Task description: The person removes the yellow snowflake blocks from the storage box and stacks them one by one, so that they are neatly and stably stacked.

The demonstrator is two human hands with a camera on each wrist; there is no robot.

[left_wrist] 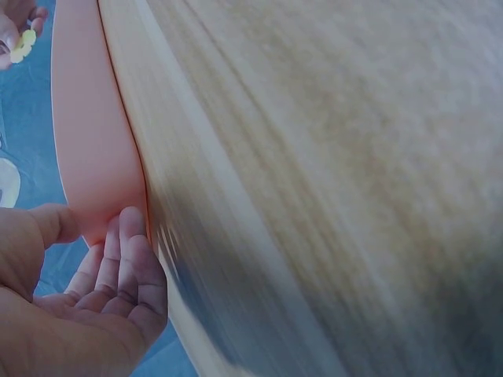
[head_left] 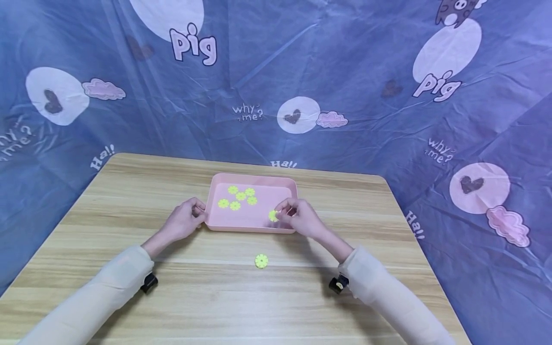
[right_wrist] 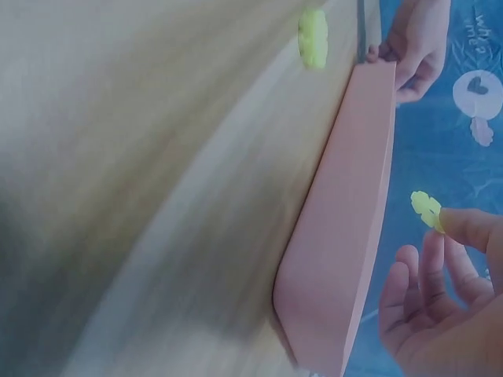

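Observation:
A shallow pink tray (head_left: 252, 229) stands on the wooden table. My left hand (head_left: 184, 221) grips its front left corner, with the thumb at the rim and the fingers against the outer wall (left_wrist: 98, 118). Over the right end of the tray, my right hand (head_left: 303, 219) pinches a yellow flower-shaped piece (right_wrist: 425, 210) between thumb and fingertip, above the rim. Several matching yellow pieces (head_left: 240, 196) lie flat inside, mostly toward the left half. One more yellow flower-shaped piece (head_left: 261, 261) sits on the table in front of the tray.
The wooden table (head_left: 207, 297) extends around the tray on every side. Behind it hangs a blue printed cloth (head_left: 267, 62), which also runs down past the right and left edges. Dark wrist cameras (head_left: 149, 283) are worn at both cuffs.

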